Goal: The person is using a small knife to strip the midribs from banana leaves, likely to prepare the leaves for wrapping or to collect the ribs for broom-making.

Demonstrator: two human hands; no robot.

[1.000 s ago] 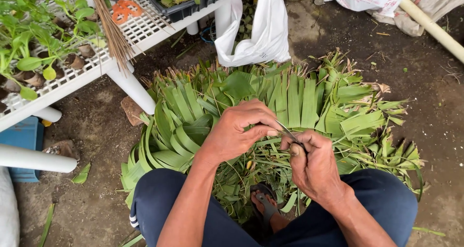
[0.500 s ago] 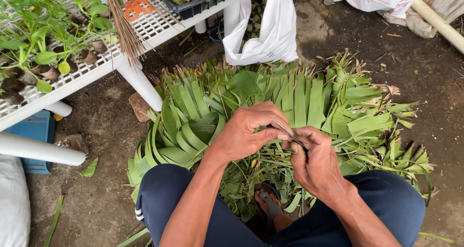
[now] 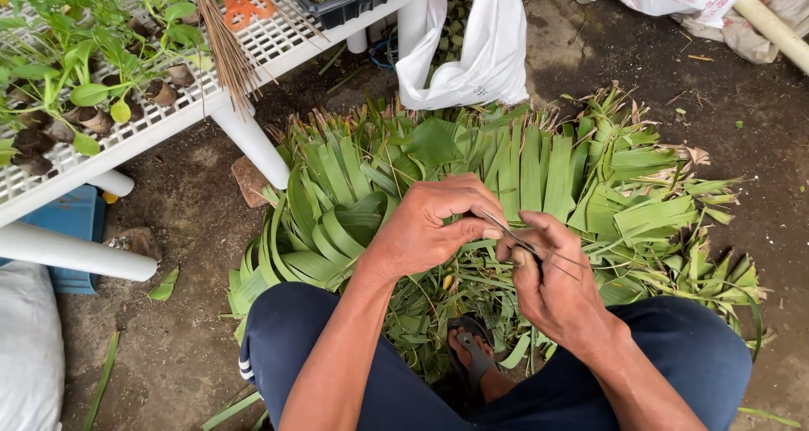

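Head view: person seated low, knees apart, working over a big pile of cut palm-leaf strips [image 3: 539, 178] on bare dirt. Left hand [image 3: 430, 224] and right hand [image 3: 552, 283] meet above the pile, both clenched on a thin leaf midrib [image 3: 527, 246], a dark wiry sliver running between the fingertips. Left pinches the upper end, right grips lower down with the thumb pressed along it.

Step in hand, my read: stripping or cleaning a single midrib, hands held just above the centre of the pile. Next move likely calls for a steady pull along the sliver's length with the left pinch held firm; it's thin and could snap if bent.

Counts:
- 2 hands, 1 midrib in grip
- 1 leaf pile, strips too many to count
- 1 sandalled foot [image 3: 472, 355] visible between the legs
- 1 bundle of brown sticks [image 3: 223, 39] on the white mesh bench [image 3: 152, 119]
- 1 white plastic bag [image 3: 472, 60] behind the pile
- 1 orange scissors [image 3: 244, 5] on the bench
- potted seedlings [image 3: 76, 69], count unclear
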